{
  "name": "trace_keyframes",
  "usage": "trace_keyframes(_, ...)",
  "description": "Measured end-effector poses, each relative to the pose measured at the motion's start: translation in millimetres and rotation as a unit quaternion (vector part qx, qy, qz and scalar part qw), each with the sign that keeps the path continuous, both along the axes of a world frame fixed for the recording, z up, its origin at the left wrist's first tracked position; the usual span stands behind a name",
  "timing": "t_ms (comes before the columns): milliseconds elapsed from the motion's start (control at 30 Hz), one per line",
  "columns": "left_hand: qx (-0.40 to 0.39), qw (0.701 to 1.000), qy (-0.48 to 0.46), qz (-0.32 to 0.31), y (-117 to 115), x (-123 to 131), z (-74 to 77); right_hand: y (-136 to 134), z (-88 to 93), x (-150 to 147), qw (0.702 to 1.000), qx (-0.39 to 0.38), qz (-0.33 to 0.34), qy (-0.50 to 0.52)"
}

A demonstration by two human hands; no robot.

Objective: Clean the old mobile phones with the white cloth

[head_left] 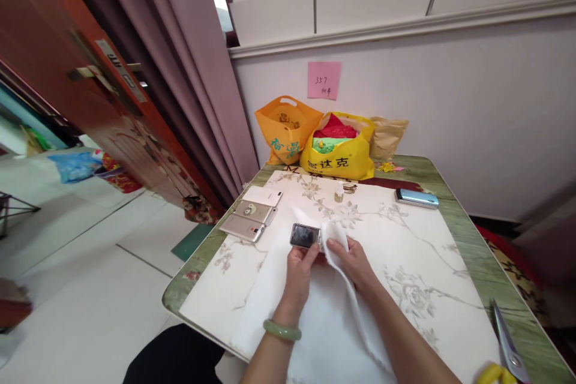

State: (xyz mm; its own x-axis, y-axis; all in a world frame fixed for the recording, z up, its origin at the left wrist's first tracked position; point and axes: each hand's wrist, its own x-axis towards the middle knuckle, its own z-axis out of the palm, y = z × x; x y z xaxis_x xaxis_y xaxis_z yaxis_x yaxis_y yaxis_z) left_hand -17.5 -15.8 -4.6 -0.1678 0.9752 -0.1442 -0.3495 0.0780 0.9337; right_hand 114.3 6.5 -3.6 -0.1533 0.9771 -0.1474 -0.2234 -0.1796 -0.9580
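My left hand, with a green bangle on its wrist, is closed around a small mobile phone. The phone's dark screen faces up, and my thumb covers part of its right end. A white cloth is bunched in my right hand, pressed up to that right end of the phone. The rest of the cloth hangs down between my forearms over the table. Fingers beneath the phone and within the cloth folds are hidden.
Several phones lie at the table's left. A small bottle stands mid-table; a blue case lies at the right. Scissors with yellow handles rest near the right edge. An orange bag and a yellow bag stand behind.
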Motion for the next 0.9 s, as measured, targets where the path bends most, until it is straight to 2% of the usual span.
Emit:
trace_keyframes(133,0.021,0.999,0.005,-0.031,-2.5,-0.5,4.9,-0.9,0.5,0.3,0.999,0.031,-0.001,-0.012)
trace_keyframes(267,0.029,0.993,0.078,-0.079,-4.1,-3.8,9.5,-0.4,-0.1,1.5,0.998,0.044,0.035,-0.011)
trace_keyframes(367,0.057,0.987,0.109,-0.1,-4.3,-4.8,11.7,0.5,-1.9,1.2,0.999,0.037,0.037,-0.012)
trace_keyframes(433,0.066,0.987,0.095,-0.109,-4.5,-3.5,12.7,1.6,-3.6,0.5,0.999,0.035,0.013,-0.017)
trace_keyframes(567,0.032,0.985,0.065,-0.16,-5.3,2.2,9.6,3.2,-5.5,-1.5,0.997,0.019,-0.069,-0.011)
trace_keyframes(733,0.024,0.979,0.08,-0.188,-4.9,2.7,3.3,2.4,-4.8,-2.0,0.996,0.006,-0.092,-0.003)
trace_keyframes(900,0.076,0.964,0.102,-0.232,-5.6,-4.1,8.4,7.0,-9.1,3.1,0.985,-0.02,-0.169,-0.006)
